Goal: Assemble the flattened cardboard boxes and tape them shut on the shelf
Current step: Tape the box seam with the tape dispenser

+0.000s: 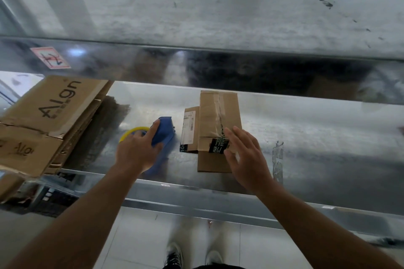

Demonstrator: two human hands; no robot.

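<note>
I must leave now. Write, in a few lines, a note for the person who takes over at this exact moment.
Left hand: lies on the blue tape dispenser, index finger along its top; the grip is hidden.
Right hand: open, fingers straight, over the near end of the small box; contact unclear.
The small box lies flat mid-shelf, with tape strips on it. The stack of flattened boxes is at the left.
Done: no assembled box in view.
Left: fold up the boxes and tape them shut.

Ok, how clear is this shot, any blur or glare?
Head view: motion blur throughout, heaviest on the flattened boxes at left; the metal shelf glares and mirrors; wide-angle bends its front edge; left hand on tape dispenser and right hand are readable.
</note>
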